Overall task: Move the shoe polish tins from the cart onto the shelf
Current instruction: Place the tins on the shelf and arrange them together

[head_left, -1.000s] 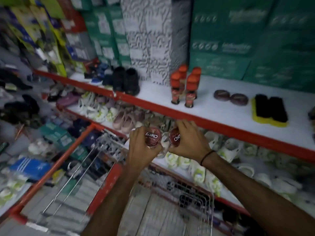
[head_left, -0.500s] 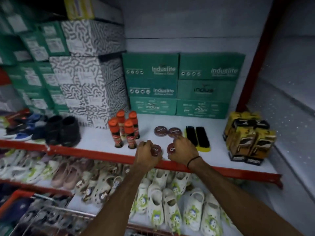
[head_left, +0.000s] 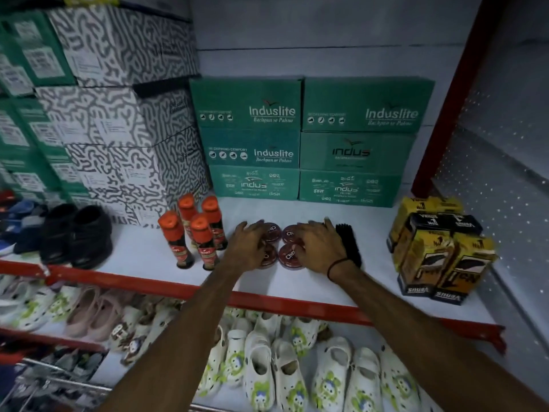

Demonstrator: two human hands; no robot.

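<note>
Four round dark-red shoe polish tins lie in a two-by-two group on the white shelf. The back left tin and back right tin show between my hands. My left hand lies over the front left tin, fingers spread and reaching toward the back. My right hand rests with its fingertips on the front right tin, fingers apart. Both front tins sit flat on the shelf and are partly hidden. A corner of the wire cart shows at bottom left.
Several orange-capped polish bottles stand just left of the tins. A black brush lies just right of them, with yellow-black boxes farther right. Green boxes line the back. Black shoes sit left; white clogs fill the lower shelf.
Both hands carried a tin each from over the cart up to the shelf and set them down in front of the two tins there. The fingers have spread apart.
</note>
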